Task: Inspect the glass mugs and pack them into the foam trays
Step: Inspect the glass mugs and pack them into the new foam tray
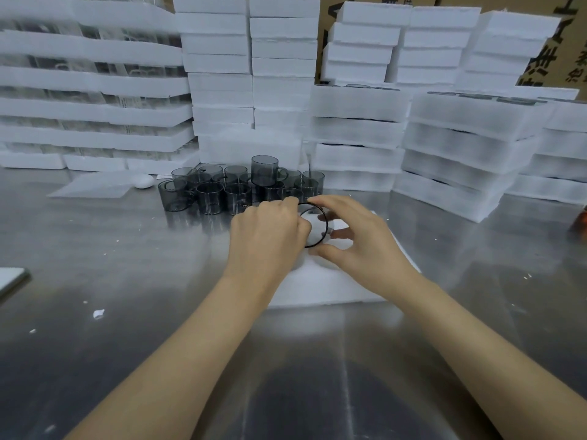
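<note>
Gripping one smoky glass mug (314, 225) between both hands (317, 236), over the foam tray (320, 287).

Most of the glass mug (314, 225) concealed behind the left hand (266, 236) and right hand (362, 239), only its dark rim showing. Foam tray (317, 287) beneath them largely covered, pockets impossible to make out. Rear smoked mugs (241, 188) overlapped by the front row, count unclear. Contents of the left tray stacks (92, 100) blurred to hazy glass shapes. Cardboard boxes (565, 42) cut off at the top and right edges, printing unreadable. Orange object (581, 220) clipped by the right edge, unidentifiable. Flat white item (11, 279) cropped at left.
</note>
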### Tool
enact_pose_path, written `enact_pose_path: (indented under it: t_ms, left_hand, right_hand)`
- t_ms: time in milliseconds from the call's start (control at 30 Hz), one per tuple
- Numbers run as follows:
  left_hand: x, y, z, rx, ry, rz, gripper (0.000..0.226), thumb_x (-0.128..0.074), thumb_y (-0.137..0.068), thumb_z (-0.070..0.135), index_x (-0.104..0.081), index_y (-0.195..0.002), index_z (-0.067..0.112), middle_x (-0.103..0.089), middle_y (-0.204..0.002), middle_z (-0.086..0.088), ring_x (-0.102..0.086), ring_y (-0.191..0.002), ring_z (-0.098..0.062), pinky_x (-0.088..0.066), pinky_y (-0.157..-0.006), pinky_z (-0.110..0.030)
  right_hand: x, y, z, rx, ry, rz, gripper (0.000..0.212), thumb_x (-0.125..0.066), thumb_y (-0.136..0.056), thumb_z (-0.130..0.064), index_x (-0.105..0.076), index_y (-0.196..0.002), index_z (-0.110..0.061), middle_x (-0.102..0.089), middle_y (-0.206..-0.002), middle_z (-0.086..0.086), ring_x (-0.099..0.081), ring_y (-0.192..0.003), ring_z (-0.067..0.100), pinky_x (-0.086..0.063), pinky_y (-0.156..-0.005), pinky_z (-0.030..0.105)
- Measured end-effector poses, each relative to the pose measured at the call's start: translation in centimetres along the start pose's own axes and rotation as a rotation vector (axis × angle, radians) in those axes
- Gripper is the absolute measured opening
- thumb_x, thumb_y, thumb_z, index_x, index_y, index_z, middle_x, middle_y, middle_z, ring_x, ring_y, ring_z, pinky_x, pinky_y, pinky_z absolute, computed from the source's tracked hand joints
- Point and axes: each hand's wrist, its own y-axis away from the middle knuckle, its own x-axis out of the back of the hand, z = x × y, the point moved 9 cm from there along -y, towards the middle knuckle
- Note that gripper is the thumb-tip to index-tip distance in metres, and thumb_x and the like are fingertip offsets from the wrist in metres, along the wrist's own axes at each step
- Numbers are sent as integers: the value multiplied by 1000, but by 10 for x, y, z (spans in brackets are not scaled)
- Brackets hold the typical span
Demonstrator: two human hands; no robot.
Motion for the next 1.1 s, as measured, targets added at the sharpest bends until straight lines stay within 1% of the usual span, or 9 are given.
enact_pose_path:
  t_ms: [167, 267, 367, 467, 533, 600, 667, 867, 1100]
  left_hand:
    - [11, 5, 9, -96, 90, 98, 33, -47, -86, 11, -66, -113, 6, -68, -75, -15, -61, -65, -40, -33, -55, -34]
    - [28, 4, 1, -81, 245, 194, 30, -50, -85, 7, -69, -108, 3, -65, -65, -15, -58, -56, -38, -43, -50, -37]
    - [31, -5, -38, 73, 256, 220, 16, -47, -90, 4, -62, -90, 5, -46, -56, -6, -47, -58, -39, -33, -52, -36]
    - [16, -9, -87, 294, 10, 57, 21, -45, -82, -7, -58, -95, 3, -62, -100, -23, -54, -100, -43, -41, -68, -45]
    - [6, -4, -109, 391, -84, -67, 25, -52, -83, -6, -61, -105, 1, -36, -145, -27, -25, -138, -41, -38, -96, -53]
    - [5, -1, -119, 430, -74, -70, 17, -59, -91, 11, -67, -103, 4, -26, -153, -21, -14, -144, -37, -31, -105, -53]
    - [8, -3, -117, 405, -34, -14, 22, -56, -95, 21, -72, -97, 6, -38, -149, -16, -20, -143, -33, -32, -104, -51]
    - [16, -9, -80, 214, 158, 126, 26, -49, -91, 4, -72, -104, 9, -54, -135, -5, -41, -130, -25, -33, -100, -41]
    - [11, -10, -32, -122, 275, 10, 39, -62, -85, 7, -63, -124, 16, -58, -133, 4, -46, -128, -18, -24, -106, -29]
  right_hand:
    - [0, -1, 8, -68, -95, 18, 66, -80, -72, -5, -54, -129, -28, -57, -119, -11, -56, -106, 1, -50, -80, 11]
    - [4, -2, 20, -157, -224, 62, 66, -80, -70, -2, -53, -115, -41, -60, -114, -18, -59, -104, 0, -52, -79, 15]
    - [9, -1, 31, -192, -316, 99, 64, -75, -72, 7, -50, -105, -41, -59, -105, -30, -58, -103, -3, -50, -82, 16]
    - [14, -1, 35, -190, -369, 132, 64, -70, -72, 16, -49, -107, -34, -58, -103, -32, -58, -104, -2, -48, -82, 15]
    - [14, -1, 34, -178, -373, 139, 63, -69, -72, 18, -49, -109, -28, -58, -104, -34, -57, -107, -2, -46, -84, 15]
    - [14, -1, 32, -159, -349, 129, 60, -70, -72, 16, -50, -113, -23, -57, -105, -35, -56, -108, -2, -45, -87, 15]
    - [13, 0, 33, -155, -350, 118, 58, -69, -73, 16, -50, -114, -21, -57, -106, -34, -56, -107, -3, -44, -87, 14]
    - [12, 0, 34, -152, -347, 119, 57, -68, -74, 16, -51, -114, -21, -58, -108, -30, -54, -114, 0, -44, -89, 16]
    - [9, -1, 37, -148, -366, 105, 63, -72, -71, 12, -51, -111, -32, -57, -107, -30, -56, -112, 5, -49, -87, 23]
